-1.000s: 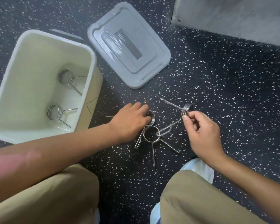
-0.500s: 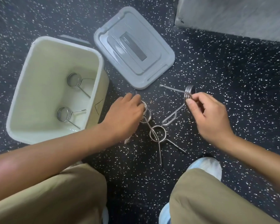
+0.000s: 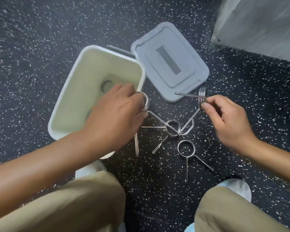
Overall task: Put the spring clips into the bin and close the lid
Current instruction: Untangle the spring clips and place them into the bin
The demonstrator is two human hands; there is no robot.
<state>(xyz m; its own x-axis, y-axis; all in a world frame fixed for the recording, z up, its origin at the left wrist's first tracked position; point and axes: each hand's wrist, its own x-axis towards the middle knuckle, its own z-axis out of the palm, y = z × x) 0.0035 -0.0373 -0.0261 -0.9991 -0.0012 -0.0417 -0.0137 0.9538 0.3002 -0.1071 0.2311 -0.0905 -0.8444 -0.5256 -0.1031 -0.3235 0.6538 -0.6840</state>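
The left hand (image 3: 117, 113), at center frame, grips one clip (image 3: 145, 102) by its coil right at the bin's (image 3: 65, 91) near rim, presumably to drop it in. The right hand (image 3: 224, 121) pinches another clip (image 3: 201, 96), whose leg seems hooked into a third (image 3: 173, 128) on the floor. A loose clip (image 3: 186, 149) lies below them, and the lid (image 3: 196, 64) waits off, beside the bin at upper center.

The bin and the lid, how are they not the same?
The bin is pale cream, and the lid is grey. The bin stands open and deep with a spring clip inside, while the lid lies flat beside it, holding nothing. Both are rounded rectangles sitting on the speckled floor.
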